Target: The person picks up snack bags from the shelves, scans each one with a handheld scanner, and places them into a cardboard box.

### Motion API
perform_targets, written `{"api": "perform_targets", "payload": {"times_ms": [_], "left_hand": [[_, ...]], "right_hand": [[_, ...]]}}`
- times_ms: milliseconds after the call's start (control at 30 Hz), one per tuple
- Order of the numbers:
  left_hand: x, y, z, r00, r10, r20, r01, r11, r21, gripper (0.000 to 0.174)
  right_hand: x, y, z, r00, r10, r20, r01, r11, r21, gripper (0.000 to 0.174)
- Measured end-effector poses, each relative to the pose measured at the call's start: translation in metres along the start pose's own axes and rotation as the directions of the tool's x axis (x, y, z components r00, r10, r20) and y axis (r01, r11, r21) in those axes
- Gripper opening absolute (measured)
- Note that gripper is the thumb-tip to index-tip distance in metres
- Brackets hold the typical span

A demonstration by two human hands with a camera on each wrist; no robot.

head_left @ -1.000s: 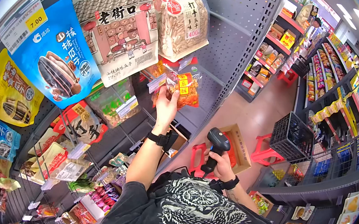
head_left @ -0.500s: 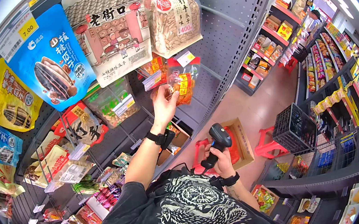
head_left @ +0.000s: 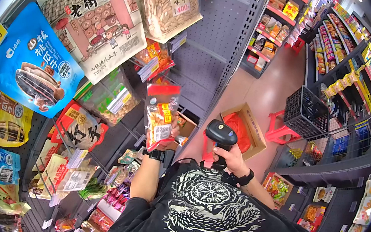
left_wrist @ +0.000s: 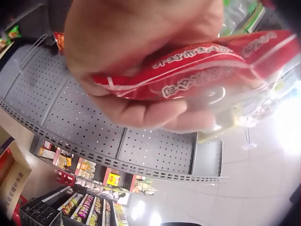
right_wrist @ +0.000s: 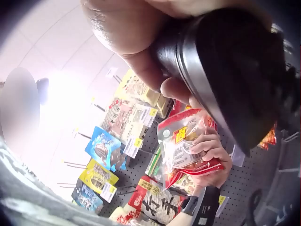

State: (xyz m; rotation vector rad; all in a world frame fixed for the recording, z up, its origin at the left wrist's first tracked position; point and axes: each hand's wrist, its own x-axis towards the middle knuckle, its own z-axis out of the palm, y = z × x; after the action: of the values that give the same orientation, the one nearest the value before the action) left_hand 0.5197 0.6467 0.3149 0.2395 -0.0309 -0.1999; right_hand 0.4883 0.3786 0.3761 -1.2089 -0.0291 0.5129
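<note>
In the head view my left hand (head_left: 172, 135) grips the lower side of a red-topped clear snack packet (head_left: 163, 114), its white label facing the camera. In the left wrist view the fingers (left_wrist: 150, 113) curl round the packet's red edge (left_wrist: 197, 66). My right hand (head_left: 231, 160) holds a black handheld scanner (head_left: 221, 133) by its handle, to the right of the packet. The right wrist view shows the scanner (right_wrist: 225, 80) close up, with the packet (right_wrist: 186, 146) and left hand (right_wrist: 214, 157) beyond it.
Bags of seeds, a blue one (head_left: 33, 65) among them, hang on hooks at the upper left. A cardboard box (head_left: 254, 130), a red stool (head_left: 279, 127) and a black crate (head_left: 305, 113) stand on the floor at right.
The left hand has brought the packet down and left, away from the hanging packets and nearer the body, and its labelled side now shows. The scanner has turned and shifted slightly left.
</note>
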Motion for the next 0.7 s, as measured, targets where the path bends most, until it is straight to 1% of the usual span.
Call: {"api": "perform_targets", "payload": {"times_ms": [33,67,100,133,167,200,233,267,300,333,367,400,433,467,500,533,567,600,633,700], "left_hand": [[-0.005,-0.003,-0.003,0.988,-0.063,0.138,0.068,0.997,-0.032,0.072],[-0.008,-0.009,-0.009,0.979,-0.066,0.193,0.082,0.993,-0.079,0.077],[-0.01,-0.012,-0.008,0.981,-0.065,0.183,0.081,0.993,-0.086,0.077],[-0.012,-0.014,-0.005,0.98,-0.039,0.198,0.053,0.997,-0.062,0.082],[-0.014,-0.014,-0.004,0.977,-0.012,0.212,0.021,0.999,-0.036,0.088],[-0.015,-0.006,-0.007,0.989,-0.117,0.094,0.12,0.992,-0.028,0.099],[-0.014,-0.004,-0.01,0.99,-0.11,0.086,0.113,0.993,-0.033,0.099],[-0.014,-0.005,-0.013,0.994,-0.09,0.062,0.094,0.994,-0.059,0.099],[-0.017,-0.007,-0.014,0.997,-0.071,0.038,0.074,0.994,-0.084,0.1],[-0.017,-0.009,-0.016,0.998,-0.042,0.036,0.046,0.99,-0.136,0.09],[-0.014,-0.004,-0.016,0.995,-0.075,-0.068,0.069,0.994,-0.081,0.08],[-0.011,-0.006,-0.021,0.994,-0.056,-0.095,0.048,0.995,-0.086,0.076],[-0.007,-0.009,-0.026,0.992,-0.04,-0.118,0.029,0.996,-0.09,0.072],[-0.008,-0.009,-0.03,0.992,-0.041,-0.117,0.03,0.995,-0.092,0.072],[-0.01,-0.008,-0.017,0.994,-0.049,-0.101,0.037,0.993,-0.115,0.071],[-0.01,-0.007,-0.009,0.995,-0.057,-0.084,0.045,0.989,-0.138,0.069],[-0.01,-0.008,-0.006,0.995,-0.059,-0.083,0.047,0.989,-0.141,0.069],[-0.01,-0.009,-0.004,0.998,-0.042,-0.045,0.035,0.989,-0.141,0.068],[-0.01,-0.01,-0.004,1.0,-0.025,-0.007,0.023,0.99,-0.142,0.067],[-0.007,-0.012,-0.018,1.0,-0.029,-0.004,0.028,0.988,-0.153,0.067]], "right_hand": [[0.001,0.0,0.004,1.0,0.011,0.001,-0.011,1.0,0.003,0.016],[0.001,-0.001,0.007,0.999,0.006,0.046,-0.003,0.997,-0.078,0.019],[0.0,-0.001,0.009,0.996,0.005,0.09,0.009,0.987,-0.159,0.024],[0.001,0.001,0.008,0.995,0.03,0.099,-0.01,0.979,-0.202,0.029],[-0.001,-0.002,0.011,0.994,0.041,0.102,-0.02,0.979,-0.203,0.029],[-0.004,-0.011,0.017,0.992,0.045,0.117,-0.01,0.96,-0.279,0.031],[-0.005,-0.016,0.021,0.99,0.05,0.134,0.001,0.936,-0.353,0.032],[-0.005,-0.014,0.018,0.978,0.041,0.206,0.056,0.896,-0.441,0.032],[-0.006,-0.014,0.02,0.976,0.055,0.21,0.044,0.896,-0.441,0.032],[-0.006,-0.016,0.024,0.962,0.018,0.271,0.127,0.853,-0.507,0.033],[-0.005,-0.018,0.027,0.943,-0.015,0.333,0.212,0.799,-0.563,0.035],[-0.005,-0.018,0.028,0.936,-0.022,0.352,0.233,0.789,-0.568,0.037],[-0.003,-0.018,0.027,0.936,-0.021,0.352,0.232,0.789,-0.568,0.037],[-0.002,-0.019,0.025,0.932,-0.004,0.361,0.237,0.761,-0.603,0.037],[-0.002,-0.019,0.024,0.93,0.013,0.368,0.242,0.731,-0.638,0.038],[-0.002,-0.02,0.023,0.931,0.013,0.364,0.24,0.729,-0.641,0.038],[-0.003,-0.021,0.023,0.933,0.02,0.358,0.236,0.719,-0.654,0.038],[-0.003,-0.021,0.023,0.935,0.027,0.353,0.231,0.709,-0.666,0.037],[-0.003,-0.021,0.023,0.936,0.029,0.351,0.228,0.71,-0.667,0.037],[-0.003,-0.02,0.022,0.95,0.015,0.31,0.211,0.702,-0.68,0.038]]}}
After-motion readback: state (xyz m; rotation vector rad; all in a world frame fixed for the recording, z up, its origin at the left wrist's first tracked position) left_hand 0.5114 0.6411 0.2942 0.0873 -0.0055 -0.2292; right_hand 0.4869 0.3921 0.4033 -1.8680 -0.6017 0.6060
